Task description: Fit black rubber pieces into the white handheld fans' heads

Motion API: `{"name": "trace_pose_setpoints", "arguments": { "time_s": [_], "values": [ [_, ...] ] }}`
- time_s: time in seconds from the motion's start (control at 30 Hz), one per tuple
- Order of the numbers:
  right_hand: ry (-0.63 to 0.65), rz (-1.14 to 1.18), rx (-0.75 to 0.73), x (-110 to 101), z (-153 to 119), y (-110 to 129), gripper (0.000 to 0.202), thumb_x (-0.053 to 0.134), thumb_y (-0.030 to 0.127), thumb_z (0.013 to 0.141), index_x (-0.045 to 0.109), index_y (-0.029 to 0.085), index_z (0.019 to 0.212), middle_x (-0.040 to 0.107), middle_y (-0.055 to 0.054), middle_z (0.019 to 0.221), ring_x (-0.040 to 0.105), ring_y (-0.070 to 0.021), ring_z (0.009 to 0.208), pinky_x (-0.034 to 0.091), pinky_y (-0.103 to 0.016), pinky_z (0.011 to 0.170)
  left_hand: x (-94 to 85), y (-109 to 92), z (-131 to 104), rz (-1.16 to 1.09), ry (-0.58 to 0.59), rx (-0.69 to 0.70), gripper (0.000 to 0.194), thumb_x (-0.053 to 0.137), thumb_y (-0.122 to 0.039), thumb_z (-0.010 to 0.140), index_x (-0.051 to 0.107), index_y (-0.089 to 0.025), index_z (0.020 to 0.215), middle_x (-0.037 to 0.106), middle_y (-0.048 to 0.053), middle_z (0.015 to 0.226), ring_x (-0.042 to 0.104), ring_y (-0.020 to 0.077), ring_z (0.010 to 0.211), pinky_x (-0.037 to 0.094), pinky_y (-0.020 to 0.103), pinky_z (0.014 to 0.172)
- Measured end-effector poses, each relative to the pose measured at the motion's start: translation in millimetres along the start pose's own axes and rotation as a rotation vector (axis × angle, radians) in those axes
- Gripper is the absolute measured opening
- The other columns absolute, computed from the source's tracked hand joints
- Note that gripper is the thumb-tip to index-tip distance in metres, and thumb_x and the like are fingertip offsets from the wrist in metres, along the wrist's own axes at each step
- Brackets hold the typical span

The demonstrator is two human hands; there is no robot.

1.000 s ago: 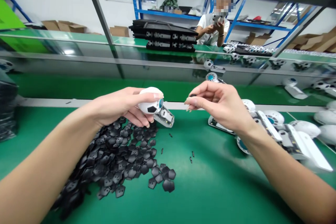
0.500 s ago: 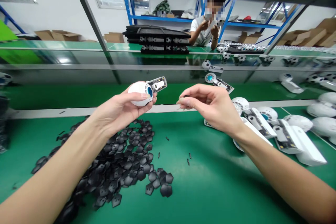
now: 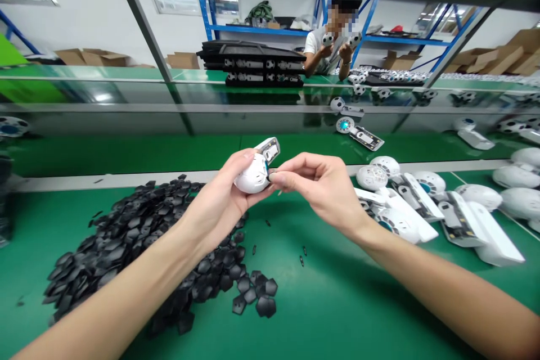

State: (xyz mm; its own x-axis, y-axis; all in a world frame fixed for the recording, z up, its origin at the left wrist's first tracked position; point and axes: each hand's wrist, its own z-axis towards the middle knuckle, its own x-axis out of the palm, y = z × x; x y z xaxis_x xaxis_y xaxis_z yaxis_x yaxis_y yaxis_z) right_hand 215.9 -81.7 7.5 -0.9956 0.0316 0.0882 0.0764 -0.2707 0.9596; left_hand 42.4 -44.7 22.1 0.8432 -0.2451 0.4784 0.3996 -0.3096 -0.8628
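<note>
My left hand [image 3: 236, 183] is closed around a white ball-shaped housing [image 3: 252, 174], whose hinged arm with a bare inner board [image 3: 270, 149] sticks out beyond my fingers. A blue patch shows on the side of the ball. The fingertips of my right hand [image 3: 310, 177] are pinched at that side, against a small dark piece mostly hidden by them. Below and to the left lies a heap of black pentagon-shaped pieces [image 3: 139, 242]. A few tiny black parts [image 3: 301, 261] are scattered on the green tabletop [image 3: 346, 304].
White ball-and-arm units [image 3: 426, 202] lie piled at the right. Another opened unit [image 3: 360, 135] is on the green strip behind the white ledge [image 3: 126, 180]. Across the bench a person [image 3: 333, 45] holds ball-shaped units, beside stacked black trays [image 3: 253, 62].
My left hand has moved right and slightly down, turning the housing. My right hand has come left so its fingertips meet the ball. The person opposite has lowered their hands.
</note>
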Motion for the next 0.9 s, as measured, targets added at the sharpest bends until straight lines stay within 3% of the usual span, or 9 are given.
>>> {"name": "trace_pose_setpoints", "arguments": {
  "time_s": [0.1,0.2,0.4,0.47,0.57,0.73,0.9],
  "values": [
    [-0.014,-0.046,-0.033,2,-1,-4,0.033,0.096,0.05,0.078,0.081,0.02,0.082,0.081,-0.003,0.084,0.075,-0.02,0.077,0.063,-0.033,0.074,3.9,2,-4,-0.021,-0.014,0.018,0.013,0.065,-0.026,0.106,0.075,-0.017,0.104,0.071,0.01,0.132,0.073,0.0191,0.105,0.071,0.03,0.09],
    [-0.039,-0.111,-0.084,5,-2,-7,0.036,0.092,0.054,0.083,0.078,0.021,0.082,0.08,-0.004,0.086,0.072,-0.0193,0.078,0.059,-0.032,0.074,5.7,5,-8,-0.011,-0.025,0.035,0.011,0.068,-0.027,0.104,0.074,-0.019,0.1,0.07,0.007,0.126,0.07,0.019,0.107,0.07,0.031,0.094],
    [-0.013,-0.305,-0.184,6,-6,-6,0.016,0.084,0.03,0.091,0.076,0.021,0.081,0.079,-0.001,0.084,0.067,-0.0164,0.076,0.051,-0.03,0.071,3.5,10,-14,0.075,-0.004,0.083,0.013,0.074,-0.034,0.102,0.071,-0.023,0.108,0.066,0.003,0.113,0.065,0.0162,0.104,0.065,0.027,0.093],
    [0.006,-0.308,-0.167,7,-7,-5,0.014,0.084,0.029,0.091,0.077,0.021,0.082,0.079,-0.001,0.083,0.067,-0.0163,0.074,0.051,-0.03,0.069,4.1,10,-15,0.145,-0.011,0.114,0.018,0.074,-0.039,0.102,0.069,-0.024,0.111,0.065,0.002,0.113,0.064,0.0156,0.102,0.064,0.026,0.091],
    [0.007,-0.264,-0.119,8,-8,-3,0.023,0.09,0.038,0.086,0.076,0.022,0.078,0.078,-0.001,0.079,0.067,-0.0174,0.072,0.051,-0.031,0.067,6.9,9,-17,0.259,-0.037,0.169,0.024,0.075,-0.044,0.101,0.066,-0.026,0.115,0.065,0.001,0.109,0.063,0.0158,0.097,0.061,0.025,0.083],
    [0.056,-0.16,0.026,7,-4,-2,0.048,0.1,0.055,0.072,0.066,0.022,0.08,0.076,0.0,0.073,0.069,-0.0186,0.067,0.055,-0.032,0.065,7.1,13,-19,0.4,-0.101,0.297,0.027,0.078,-0.04,0.096,0.064,-0.027,0.116,0.064,0.0,0.101,0.061,0.0167,0.089,0.052,0.023,0.074],
    [0.168,-0.193,0.187,-4,2,6,0.063,0.105,0.055,0.062,0.057,0.024,0.088,0.076,0.002,0.067,0.07,-0.019,0.06,0.056,-0.031,0.063,3.6,14,-22,0.487,-0.027,0.309,0.022,0.076,-0.037,0.097,0.066,-0.026,0.113,0.062,0.0,0.096,0.055,0.0154,0.077,0.045,0.025,0.063]
  ]
}}
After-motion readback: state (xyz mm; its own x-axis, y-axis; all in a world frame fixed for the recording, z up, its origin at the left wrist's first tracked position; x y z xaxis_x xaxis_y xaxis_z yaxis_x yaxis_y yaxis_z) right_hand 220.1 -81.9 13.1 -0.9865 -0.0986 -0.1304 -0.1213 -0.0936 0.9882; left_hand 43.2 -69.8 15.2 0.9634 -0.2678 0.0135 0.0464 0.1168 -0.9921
